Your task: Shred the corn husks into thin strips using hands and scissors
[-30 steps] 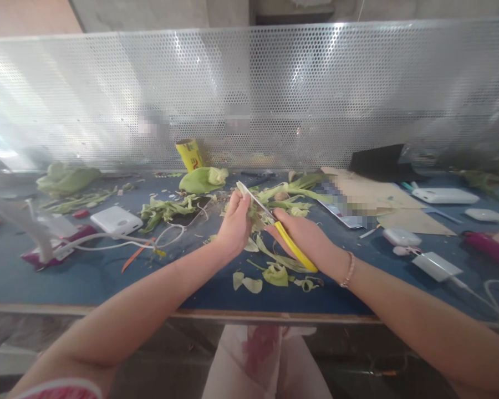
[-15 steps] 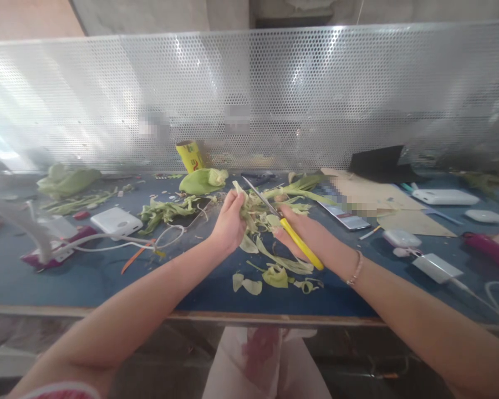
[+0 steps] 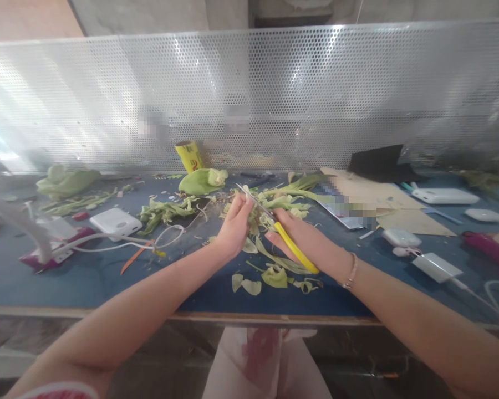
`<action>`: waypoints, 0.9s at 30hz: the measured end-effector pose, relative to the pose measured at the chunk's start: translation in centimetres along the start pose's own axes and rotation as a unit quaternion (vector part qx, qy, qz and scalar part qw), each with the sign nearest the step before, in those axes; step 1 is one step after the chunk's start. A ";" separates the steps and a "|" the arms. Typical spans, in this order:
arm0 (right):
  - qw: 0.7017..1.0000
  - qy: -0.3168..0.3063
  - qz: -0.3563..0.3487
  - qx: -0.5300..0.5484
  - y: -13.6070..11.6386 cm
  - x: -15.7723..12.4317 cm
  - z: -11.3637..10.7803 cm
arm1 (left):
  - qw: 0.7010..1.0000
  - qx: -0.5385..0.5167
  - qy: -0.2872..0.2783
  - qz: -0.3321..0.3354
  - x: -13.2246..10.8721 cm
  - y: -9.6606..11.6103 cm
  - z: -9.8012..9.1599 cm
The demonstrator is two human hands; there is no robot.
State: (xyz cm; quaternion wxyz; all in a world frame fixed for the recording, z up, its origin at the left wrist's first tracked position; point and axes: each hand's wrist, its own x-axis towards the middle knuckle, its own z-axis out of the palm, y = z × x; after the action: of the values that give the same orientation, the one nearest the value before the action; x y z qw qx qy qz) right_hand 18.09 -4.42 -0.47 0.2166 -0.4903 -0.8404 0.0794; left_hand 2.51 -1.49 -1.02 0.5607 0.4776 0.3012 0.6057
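Note:
My left hand is closed around a bunch of pale green leaves held just above the blue table. My right hand grips a pair of scissors by its yellow handle. The steel blades point up and left, and their tip sits at my left fingertips, in among the leaves. Cut leaf scraps lie on the table right below both hands.
More green leaves and stalks lie behind my hands. A yellow roll stands by the perforated metal screen. A white power bank with cables lies at left; cardboard sheets, chargers and a pink object at right.
My left hand has dropped a little and closed tighter on the leaves. The scissors have come back down and left, with the blades again at my left fingertips.

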 end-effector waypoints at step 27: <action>0.999 0.021 0.018 -0.033 -0.1 0.1 -0.4 | 0.999 -0.025 -0.028 -0.008 0.0 -0.2 0.1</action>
State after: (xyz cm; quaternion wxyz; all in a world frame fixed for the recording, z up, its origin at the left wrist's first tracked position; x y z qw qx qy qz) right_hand 18.13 -4.44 0.00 0.2164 -0.5136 -0.8290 0.0456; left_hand 2.65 -1.49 -1.22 0.5855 0.4780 0.2736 0.5949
